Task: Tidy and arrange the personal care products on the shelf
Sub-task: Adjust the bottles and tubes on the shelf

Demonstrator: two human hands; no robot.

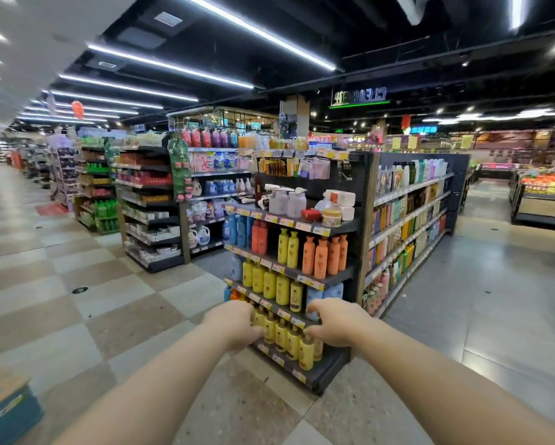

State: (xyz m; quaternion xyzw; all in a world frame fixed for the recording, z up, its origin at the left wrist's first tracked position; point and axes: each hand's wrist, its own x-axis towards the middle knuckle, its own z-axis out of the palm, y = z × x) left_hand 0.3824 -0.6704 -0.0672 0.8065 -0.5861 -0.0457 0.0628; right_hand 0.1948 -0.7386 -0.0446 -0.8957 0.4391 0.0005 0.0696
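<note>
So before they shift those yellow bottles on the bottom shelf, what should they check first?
1. Both hands at the row: ok. Left hand and right hand sit at either end of the yellow bottles.
2. Firm grip: cannot tell. The fingers curl round the end bottles, but the contact is hidden.
3. Bottles upright: ok. The visible ones stand straight.
4. Room on the bottom shelf: ok. Bare shelf shows to the right of the row.
5. Shelf above tidy: ok. Its yellow bottles stand in a line.
6. Top shelf tidy: not ok. Tubs and boxes lie jumbled there.
</note>
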